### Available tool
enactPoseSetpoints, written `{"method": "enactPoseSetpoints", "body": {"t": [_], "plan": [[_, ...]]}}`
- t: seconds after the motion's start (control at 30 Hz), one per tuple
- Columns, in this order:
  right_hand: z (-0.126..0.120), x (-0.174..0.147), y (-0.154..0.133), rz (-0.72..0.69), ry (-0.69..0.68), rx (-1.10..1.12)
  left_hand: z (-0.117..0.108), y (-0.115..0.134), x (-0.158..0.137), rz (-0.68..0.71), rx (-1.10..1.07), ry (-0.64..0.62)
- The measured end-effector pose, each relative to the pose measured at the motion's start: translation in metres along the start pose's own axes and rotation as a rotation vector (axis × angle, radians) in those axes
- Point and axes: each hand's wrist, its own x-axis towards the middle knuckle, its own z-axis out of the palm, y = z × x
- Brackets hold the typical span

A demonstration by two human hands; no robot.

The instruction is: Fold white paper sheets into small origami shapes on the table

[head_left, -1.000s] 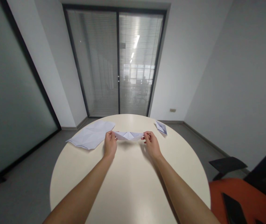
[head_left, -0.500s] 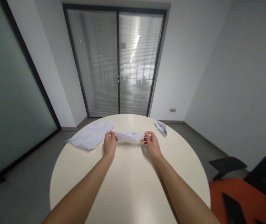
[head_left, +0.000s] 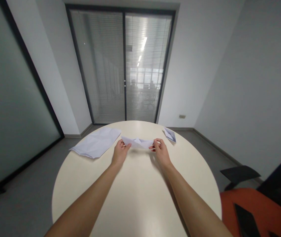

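Observation:
Between my hands is a white folded paper boat (head_left: 138,143), long and low with a small peak in its middle, held just above the table. My left hand (head_left: 121,152) pinches its left end, thumb on the near side. At the other end, the fingers of my right hand (head_left: 160,150) are closed on the paper's tip. Left of my left hand lies a stack of white paper sheets (head_left: 96,143), creased and reaching the table's edge. Another small folded white paper piece (head_left: 170,135) rests beyond my right hand.
Everything lies on a round cream table (head_left: 135,191). An orange chair (head_left: 261,210) with a black armrest (head_left: 241,172) stands at its right side. Behind the table are a glass door with blinds (head_left: 101,72) and grey walls.
My left hand has shifted slightly right and turned, its thumb now over the near side of the paper boat. The boat's middle peak shows more plainly. My right hand has barely moved.

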Motion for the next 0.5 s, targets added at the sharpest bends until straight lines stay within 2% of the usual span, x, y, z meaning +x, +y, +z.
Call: {"method": "enactPoseSetpoints", "body": {"t": [0.17, 0.3, 0.4, 0.5], "plan": [[-0.002, 0.000, 0.004, 0.021, 0.059, -0.121, 0.000, 0.003, -0.001, 0.001, 0.004, 0.003], [-0.005, -0.003, -0.002, -0.152, 0.088, -0.414, 0.002, 0.005, -0.003, 0.030, 0.061, 0.006], [-0.003, -0.009, -0.013, -0.333, 0.008, -0.594, 0.004, 0.006, -0.004, 0.049, 0.100, -0.013], [0.002, -0.016, -0.022, -0.469, -0.164, -0.683, 0.007, 0.008, -0.007, 0.057, 0.137, -0.050]]}}
